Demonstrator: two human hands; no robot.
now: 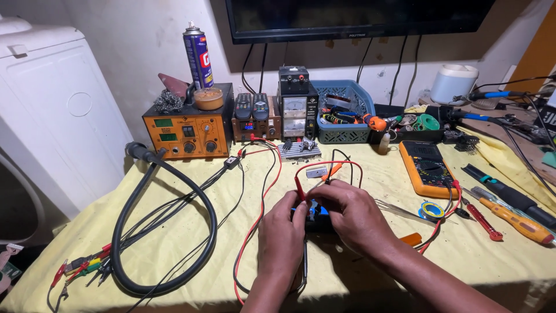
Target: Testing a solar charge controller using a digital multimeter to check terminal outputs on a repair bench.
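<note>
My left hand (pixel 282 232) and my right hand (pixel 350 213) meet over a small dark device with a blue part (pixel 320 214) lying on the yellow table cover (pixel 174 255). Both hands close around it and hide most of it. A red probe (pixel 299 186) with a red lead rises just above my left fingers, and the lead arches over to the right. A black lead runs beside it. Whether the fingers pinch the probe or only the device cannot be told.
An orange soldering station (pixel 188 132) with a thick black hose (pixel 168 232) stands at the back left, a bench power supply (pixel 296 103) and a blue basket (pixel 346 113) behind. An orange multimeter (pixel 427 167), solder spool (pixel 431 210), tweezers and screwdrivers (pixel 515 220) lie right.
</note>
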